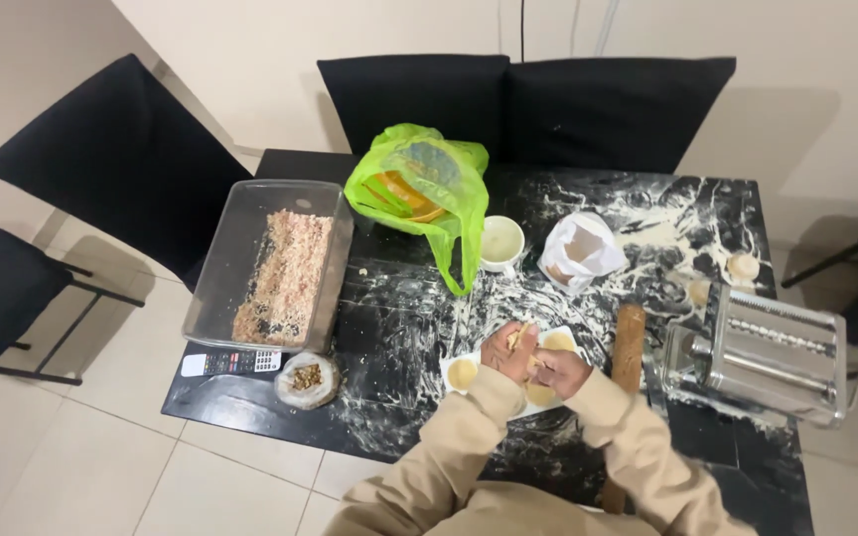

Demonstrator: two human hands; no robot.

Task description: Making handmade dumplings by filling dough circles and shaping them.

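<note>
My left hand [507, 351] and my right hand [559, 371] meet over a white plate [449, 365] near the table's front edge. Both pinch a small pale piece of dough [519, 335] held between the fingers. Round dough discs lie on the plate, one [463, 373] left of my hands and one [558, 340] behind them. Both arms wear beige sleeves. A wooden rolling pin [629, 347] lies just right of my right hand.
The black table [389, 328] is dusted with flour. A clear tub [272, 262] of minced filling stands left, with a remote [232, 362] and a small bag [307, 378] in front. Behind are a green bag [419, 189], white cup [500, 242] and paper bag [578, 250]. A metal pasta roller [767, 352] stands right. Black chairs surround the table.
</note>
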